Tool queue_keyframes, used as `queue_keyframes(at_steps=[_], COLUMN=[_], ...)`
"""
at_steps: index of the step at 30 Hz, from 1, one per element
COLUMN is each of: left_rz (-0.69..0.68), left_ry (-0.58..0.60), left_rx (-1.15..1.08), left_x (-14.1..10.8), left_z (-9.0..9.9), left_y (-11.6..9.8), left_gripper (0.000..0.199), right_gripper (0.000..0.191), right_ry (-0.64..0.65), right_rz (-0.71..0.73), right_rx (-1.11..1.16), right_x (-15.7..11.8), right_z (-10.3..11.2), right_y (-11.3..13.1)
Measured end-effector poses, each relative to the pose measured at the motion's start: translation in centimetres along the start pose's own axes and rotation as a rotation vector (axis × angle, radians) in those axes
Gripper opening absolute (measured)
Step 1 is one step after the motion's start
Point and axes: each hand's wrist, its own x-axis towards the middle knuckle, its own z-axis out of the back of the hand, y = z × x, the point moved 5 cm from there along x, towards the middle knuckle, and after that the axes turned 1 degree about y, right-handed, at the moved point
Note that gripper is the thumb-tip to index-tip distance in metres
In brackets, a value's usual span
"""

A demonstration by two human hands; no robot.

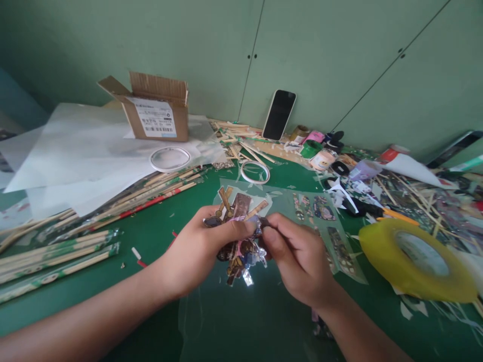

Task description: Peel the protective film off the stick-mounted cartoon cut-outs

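Near the middle of the table, my left hand (202,246) is closed on a bunch of cut-out paper pieces (241,203), brown, gold and shiny, fanned out above and below the thumb. My right hand (298,256) pinches at the right edge of the same bunch, fingertips touching it close to my left thumb. Whatever lies between the right fingertips is too small to make out. Under and beyond the hands lies a clear plastic sheet (349,261) with dark printed cut-outs (323,208) on it.
A yellow tape roll (377,246) lies at the right. Wrapped sticks (60,271) spread over the left. Behind stand an open cardboard box (162,120) and a phone (279,115) leaning on the green wall. Two thin rings (255,180) lie mid-table. Scraps and small jars (323,160) crowd the right.
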Motion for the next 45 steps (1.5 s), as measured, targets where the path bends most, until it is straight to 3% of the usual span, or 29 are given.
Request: queue_keyframes(at_steps=[8,14,21,29,32,36,45], left_rz=[0.000,-0.108,-0.123,-0.090,-0.047,-0.053,-0.093], left_ry=[0.024,0.121,0.184,0.164,0.103,0.090,0.084], left_rx=[0.040,0.064,0.054,0.044,0.027,0.047,0.162], left_x=[0.0,-0.1,0.0,-0.2,0.0,0.2,0.0], left_z=[-0.2,-1.0,-1.4,-1.0,-0.5,-0.5,-0.8], left_y=[-0.4,-1.7,-2.3,-1.6,-0.8,-0.7,-1.6], left_gripper=[0.023,0.021,0.020,0.020,0.018,0.024,0.023], right_gripper=[0.024,0.026,0.026,0.029,0.025,0.007,0.006], right_ry=[0.058,0.037,0.063,0.121,0.014,-0.146,-0.205], right_rz=[-0.024,-0.034,-0.058,-0.148,-0.172,-0.152,-0.116], right_rx=[0.013,0.009,0.017,0.245,0.360,0.307,0.196], right_x=[0.1,-0.1,-0.3,-0.3,-0.3,-0.2,0.1], right_z=[-0.1,-0.2,-0.3,-0.6,-0.3,0.3,0.7], right_y=[0.0,0.1,0.1,-0.3,-0.6,-0.7,-0.4])
